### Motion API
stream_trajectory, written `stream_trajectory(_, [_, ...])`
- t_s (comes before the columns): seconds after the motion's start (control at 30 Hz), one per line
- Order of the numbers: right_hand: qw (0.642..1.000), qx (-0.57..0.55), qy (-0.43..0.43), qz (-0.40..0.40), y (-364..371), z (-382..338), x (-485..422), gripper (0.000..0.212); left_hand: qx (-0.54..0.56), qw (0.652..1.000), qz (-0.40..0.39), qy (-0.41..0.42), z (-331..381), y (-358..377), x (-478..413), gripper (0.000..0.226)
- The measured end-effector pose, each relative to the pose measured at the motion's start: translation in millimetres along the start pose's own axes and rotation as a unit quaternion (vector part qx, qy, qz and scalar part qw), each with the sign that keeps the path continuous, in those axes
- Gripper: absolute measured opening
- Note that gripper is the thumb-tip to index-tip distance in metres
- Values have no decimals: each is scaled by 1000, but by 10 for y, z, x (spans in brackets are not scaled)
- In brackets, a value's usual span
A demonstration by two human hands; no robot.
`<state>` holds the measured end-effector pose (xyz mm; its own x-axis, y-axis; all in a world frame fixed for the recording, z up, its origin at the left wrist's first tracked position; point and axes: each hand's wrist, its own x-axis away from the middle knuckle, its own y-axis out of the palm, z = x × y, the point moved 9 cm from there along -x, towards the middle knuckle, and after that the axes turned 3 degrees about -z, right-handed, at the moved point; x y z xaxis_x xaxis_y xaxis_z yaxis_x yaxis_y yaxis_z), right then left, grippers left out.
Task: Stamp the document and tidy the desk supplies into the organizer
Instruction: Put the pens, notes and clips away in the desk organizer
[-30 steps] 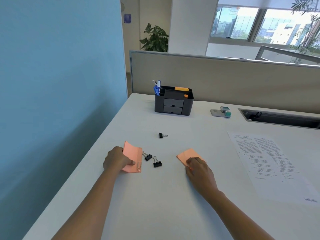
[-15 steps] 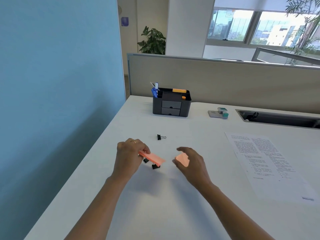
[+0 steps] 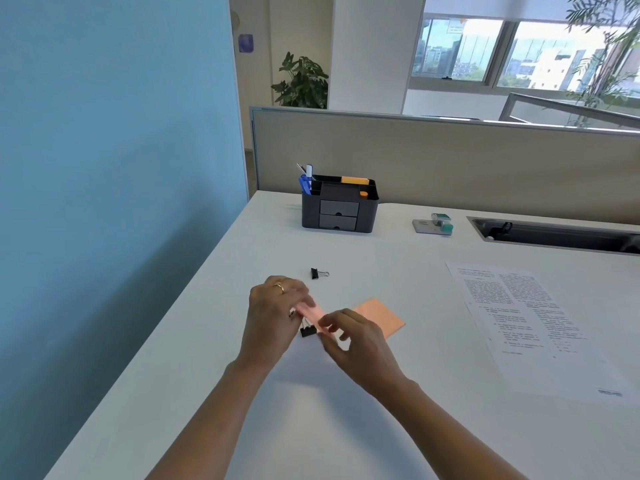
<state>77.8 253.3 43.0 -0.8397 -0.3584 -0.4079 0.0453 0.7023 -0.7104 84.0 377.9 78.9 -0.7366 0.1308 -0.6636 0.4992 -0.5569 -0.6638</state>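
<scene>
We see the left hand gripping a pink sticky pad above a binder clip. A second binder clip lies apart, beyond. Organizer is at the desk's back. Right hand pinches the same pad's near end, slightly blurred. Orange pad lies flat beside it. Stamp sits right of the organizer, document far right.

Both bare forearms enter from 6 o'clock and converge, the left running toward 1 o'clock and the right toward 11. The left grip, back up with a ring on one finger, holds a pink pad in curled fingers. The right grip, at its 4 o'clock, curls its fingertips at the pad's near end; blur hides any pinch.
</scene>
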Motion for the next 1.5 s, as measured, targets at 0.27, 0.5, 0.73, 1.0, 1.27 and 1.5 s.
stream_trajectory(0.27, [929, -272, 243, 59, -6, 403, 84, 8, 412, 777, 25, -475, -558, 382, 456, 56])
stream_trajectory(0.5, [905, -297, 304, 29, 49, 588, 98, 12, 464, 731, 0, -501, -576, 489, 576, 20])
stream_trajectory(0.73, [940, 135, 293, -110, -119, 939, 64, 56, 418, 740, 23, -527, -756, 472, 702, 25])
stream_trajectory(1.0, [915, 299, 190, -192, 56, 847, 9, 40, 416, 737, 16, -532, -718, 501, 733, 24])
stream_trajectory(1.27, [954, 29, 293, -47, -377, 893, -204, 13, 423, 736, 11, -529, -623, 456, 714, 21])
stream_trajectory(1.5, [783, -507, 359, 37, -219, 872, -119, 21, 420, 746, 1, -518, -564, 417, 678, 25])
